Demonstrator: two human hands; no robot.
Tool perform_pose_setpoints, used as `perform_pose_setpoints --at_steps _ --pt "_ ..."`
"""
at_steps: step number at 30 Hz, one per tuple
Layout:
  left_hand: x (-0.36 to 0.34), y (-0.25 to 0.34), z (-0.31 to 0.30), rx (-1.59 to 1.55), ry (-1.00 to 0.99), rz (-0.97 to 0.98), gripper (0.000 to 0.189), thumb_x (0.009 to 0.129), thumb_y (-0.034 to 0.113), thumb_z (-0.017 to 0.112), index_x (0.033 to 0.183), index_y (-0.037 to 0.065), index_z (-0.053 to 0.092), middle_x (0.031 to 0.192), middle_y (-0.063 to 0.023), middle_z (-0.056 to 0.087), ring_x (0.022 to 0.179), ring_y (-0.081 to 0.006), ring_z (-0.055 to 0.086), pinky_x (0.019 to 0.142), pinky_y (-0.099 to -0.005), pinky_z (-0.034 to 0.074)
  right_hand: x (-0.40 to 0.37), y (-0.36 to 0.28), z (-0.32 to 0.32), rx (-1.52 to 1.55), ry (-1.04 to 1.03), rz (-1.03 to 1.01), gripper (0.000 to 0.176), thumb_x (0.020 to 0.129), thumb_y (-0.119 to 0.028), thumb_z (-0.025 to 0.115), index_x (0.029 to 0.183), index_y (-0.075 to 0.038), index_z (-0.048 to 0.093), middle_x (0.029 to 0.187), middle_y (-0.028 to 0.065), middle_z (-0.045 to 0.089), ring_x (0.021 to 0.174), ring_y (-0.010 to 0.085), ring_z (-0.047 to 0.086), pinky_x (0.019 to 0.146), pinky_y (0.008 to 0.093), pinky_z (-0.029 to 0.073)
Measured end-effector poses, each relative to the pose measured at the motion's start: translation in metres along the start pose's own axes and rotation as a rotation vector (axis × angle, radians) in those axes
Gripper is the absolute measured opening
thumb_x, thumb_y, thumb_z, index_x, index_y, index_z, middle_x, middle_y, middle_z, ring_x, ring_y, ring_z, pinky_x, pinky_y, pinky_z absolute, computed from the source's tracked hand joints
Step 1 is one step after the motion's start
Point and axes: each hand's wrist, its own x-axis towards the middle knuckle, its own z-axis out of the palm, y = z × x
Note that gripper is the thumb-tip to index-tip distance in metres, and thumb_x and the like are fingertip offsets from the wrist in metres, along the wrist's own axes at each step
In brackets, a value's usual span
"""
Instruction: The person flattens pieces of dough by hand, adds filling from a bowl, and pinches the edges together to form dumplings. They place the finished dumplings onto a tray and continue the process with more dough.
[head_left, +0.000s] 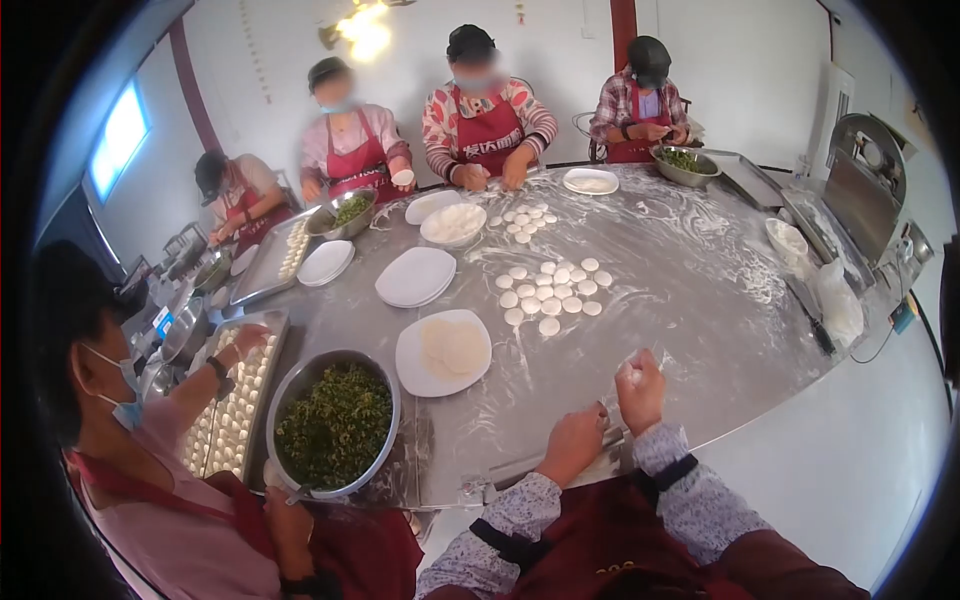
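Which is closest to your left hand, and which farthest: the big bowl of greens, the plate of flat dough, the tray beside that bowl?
1. Plate, ahead and left
2. Big bowl, farther left
3. Tray, beyond the bowl, leftmost

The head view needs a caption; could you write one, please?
Left hand and right hand at a floured table, dough discs beyond.

I've got the table [700,260] up: bowl [394,420] of chopped vegetables [333,425] at the near left edge, tray [268,385] on its left, plate [412,375] bearing wrappers [455,347] right, stacked plates [415,277] behind that; dough pieces [548,290] mid-table, knife [812,315] along the right edge.
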Motion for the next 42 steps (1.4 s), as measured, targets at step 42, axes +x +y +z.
perform_pose_setpoints --at_steps 42 --pt "0.013 -0.042 -0.024 0.028 -0.138 0.099 0.016 0.071 0.016 0.061 0.080 0.004 0.056 0.076 -0.0148 0.060 0.074 -0.0336 0.058 0.065 -0.0420 0.044 -0.025 0.007 -0.036 0.319 -0.198 0.204 0.010 0.074 -0.007 0.052 0.071 -0.002 0.044 0.055 0.0116 0.048 0.052 0.0177 0.049 0.050 0.0317 0.040"
